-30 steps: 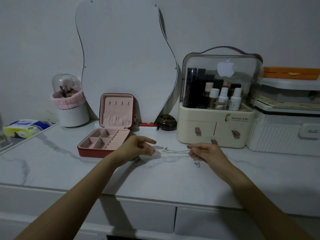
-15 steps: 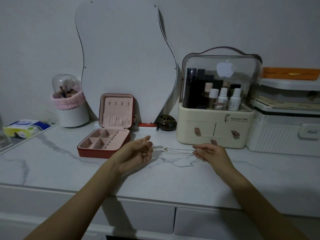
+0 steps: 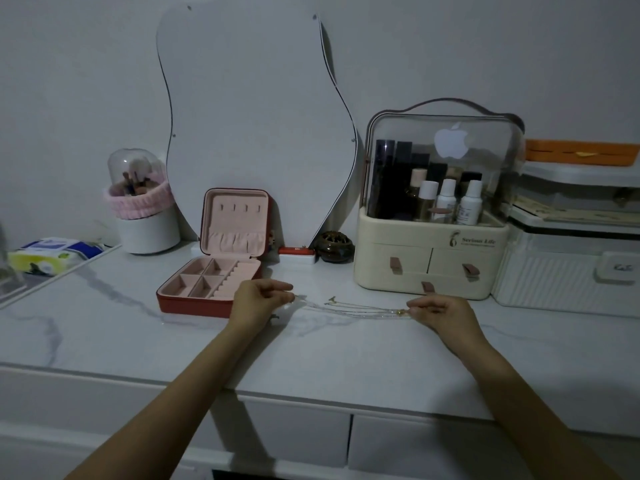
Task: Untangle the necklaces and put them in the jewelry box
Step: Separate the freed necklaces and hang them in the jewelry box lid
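Pinching opposite ends, your left hand [image 3: 258, 303] and right hand [image 3: 438, 311] hold the necklaces [image 3: 349, 306] stretched taut just above the countertop [image 3: 104, 327], long axis running 9 to 3 o'clock. The jewelry box [image 3: 211, 282] lies open at 10 o'clock, nearer your left hand.

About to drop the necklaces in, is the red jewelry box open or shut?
Open. The jewelry box has its lid standing upright against the mirror, and the pink compartments show, with nothing visible in them.
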